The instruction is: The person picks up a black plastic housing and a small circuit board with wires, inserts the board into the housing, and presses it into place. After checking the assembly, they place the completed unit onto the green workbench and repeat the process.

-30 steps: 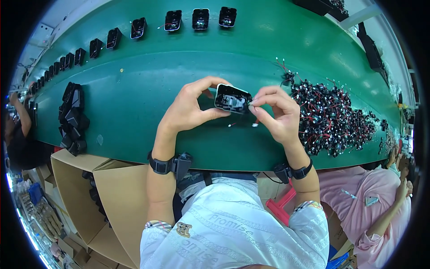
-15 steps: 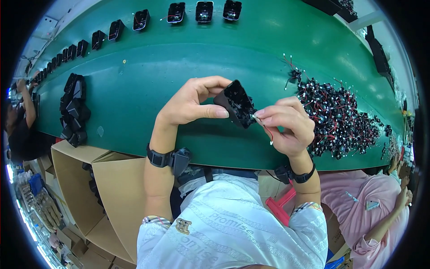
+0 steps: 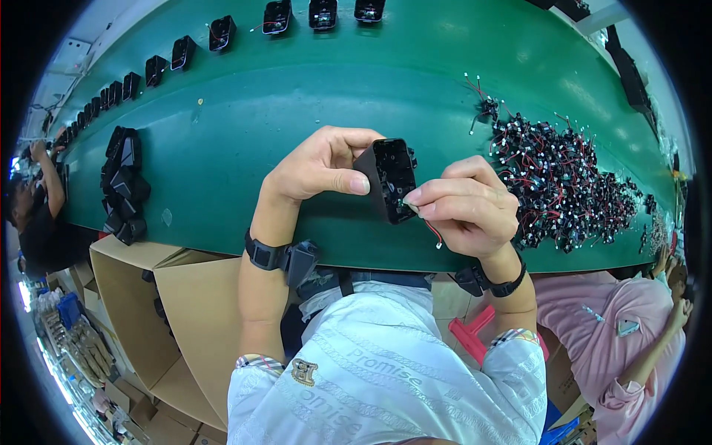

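Observation:
My left hand (image 3: 317,165) grips a black plastic housing (image 3: 380,185) by its left side, thumb in front, its hollow side facing up and right. My right hand (image 3: 475,206) is closed in a pinch at the housing's lower right edge. Between its fingertips is the end of a small wired part; a red and black wire (image 3: 435,233) with a white plug hangs below them. The fingers hide most of the part. Both hands are above the green table.
A heap of small black wired parts (image 3: 552,182) covers the table at right. More housings (image 3: 277,18) stand in a curved row along the far side. Stacked black shells (image 3: 124,182) lie at left, above an open cardboard box (image 3: 196,319). People sit at far left and right.
The housing has turned more upright and sits slightly lower. My right fingertips have moved left and down, from just outside its right side to its lower edge, bringing the wire along.

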Action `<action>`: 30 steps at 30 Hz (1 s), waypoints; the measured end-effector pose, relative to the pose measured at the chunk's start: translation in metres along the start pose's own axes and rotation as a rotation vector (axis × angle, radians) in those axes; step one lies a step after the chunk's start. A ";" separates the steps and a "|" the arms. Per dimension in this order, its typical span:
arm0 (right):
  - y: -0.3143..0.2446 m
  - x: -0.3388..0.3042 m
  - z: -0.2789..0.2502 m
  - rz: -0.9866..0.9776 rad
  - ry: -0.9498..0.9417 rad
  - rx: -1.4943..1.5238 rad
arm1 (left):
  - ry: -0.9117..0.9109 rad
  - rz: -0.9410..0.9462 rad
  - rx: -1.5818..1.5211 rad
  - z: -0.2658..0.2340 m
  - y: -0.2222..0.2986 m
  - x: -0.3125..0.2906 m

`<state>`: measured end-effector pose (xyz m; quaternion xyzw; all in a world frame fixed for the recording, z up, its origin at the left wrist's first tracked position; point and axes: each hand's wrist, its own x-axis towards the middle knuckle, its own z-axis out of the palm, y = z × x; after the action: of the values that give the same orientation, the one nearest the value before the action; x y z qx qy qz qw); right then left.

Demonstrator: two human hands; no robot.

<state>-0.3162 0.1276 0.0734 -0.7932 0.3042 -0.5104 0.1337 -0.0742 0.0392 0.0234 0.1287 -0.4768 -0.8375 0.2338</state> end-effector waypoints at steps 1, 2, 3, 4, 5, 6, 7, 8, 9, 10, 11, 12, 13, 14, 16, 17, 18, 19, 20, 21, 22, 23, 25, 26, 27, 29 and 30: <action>-0.001 0.001 0.000 0.000 -0.002 0.006 | 0.005 0.003 -0.002 0.000 -0.002 0.000; -0.001 0.001 0.001 0.002 0.001 0.004 | 0.002 0.001 -0.002 0.001 -0.002 0.001; -0.001 0.000 0.004 0.023 -0.006 0.066 | -0.006 0.004 -0.022 0.003 -0.003 0.001; 0.000 0.000 0.005 0.042 -0.013 0.127 | -0.015 0.010 -0.040 0.004 -0.003 0.003; 0.000 -0.001 0.006 0.039 -0.013 0.126 | -0.017 0.012 -0.038 0.002 -0.005 0.003; 0.001 -0.003 0.007 0.061 -0.018 0.156 | -0.030 0.004 -0.030 -0.002 -0.008 0.003; 0.001 -0.004 0.008 0.085 -0.023 0.188 | -0.041 -0.006 -0.023 -0.003 -0.009 0.003; 0.001 -0.004 0.009 0.084 -0.023 0.189 | -0.040 -0.005 -0.023 -0.002 -0.009 0.004; 0.001 -0.003 0.010 0.113 -0.043 0.147 | -0.036 -0.018 -0.022 -0.001 -0.008 0.006; 0.000 -0.002 0.012 0.144 -0.061 0.109 | -0.030 -0.034 -0.020 0.001 -0.006 0.006; -0.003 0.001 0.012 0.146 -0.080 0.088 | -0.027 -0.037 -0.021 0.002 -0.005 0.006; -0.004 0.000 0.012 0.148 -0.078 0.092 | -0.028 -0.035 -0.017 0.003 -0.005 0.006; -0.005 0.000 0.012 0.129 -0.072 0.055 | -0.032 -0.032 -0.012 0.004 -0.003 0.006; -0.006 -0.001 0.012 0.110 -0.065 0.018 | -0.034 -0.035 -0.011 0.005 -0.002 0.005; -0.006 -0.001 0.011 0.077 -0.048 0.008 | -0.031 0.031 -0.023 0.007 0.000 0.006; -0.004 -0.001 0.009 0.043 -0.035 0.000 | -0.034 0.033 -0.022 0.007 0.000 0.005; -0.005 -0.001 0.005 0.041 -0.034 -0.003 | 0.022 0.056 0.031 0.007 0.002 0.003; -0.007 -0.002 0.001 0.043 0.000 0.014 | 0.081 0.079 0.083 0.007 0.001 0.001; -0.007 -0.002 -0.002 0.046 0.035 0.031 | 0.082 0.079 0.086 0.006 0.001 0.002; -0.005 -0.002 -0.005 0.029 0.089 0.054 | 0.094 0.212 0.121 0.006 0.001 0.004; -0.005 -0.004 -0.009 0.098 0.133 0.102 | 0.092 0.339 0.152 0.006 0.001 0.008; -0.007 -0.004 -0.007 0.254 0.218 0.214 | 0.130 0.402 0.191 0.005 -0.002 0.010; -0.003 -0.006 -0.003 0.463 0.346 0.373 | 0.154 0.467 0.282 0.010 -0.004 0.013; 0.001 -0.006 -0.001 0.462 0.367 0.357 | 0.194 0.542 0.370 0.014 -0.004 0.015; 0.004 -0.005 0.001 0.492 0.370 0.327 | 0.239 0.583 0.493 0.018 -0.003 0.017; 0.015 -0.008 0.004 0.471 0.327 0.260 | 0.287 0.613 0.593 0.030 -0.005 0.020; 0.017 -0.009 0.004 0.465 0.338 0.255 | 0.350 0.645 0.687 0.035 -0.008 0.022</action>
<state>-0.3208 0.1201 0.0560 -0.5830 0.4290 -0.6247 0.2928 -0.1107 0.0569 0.0351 0.1829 -0.6942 -0.4830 0.5013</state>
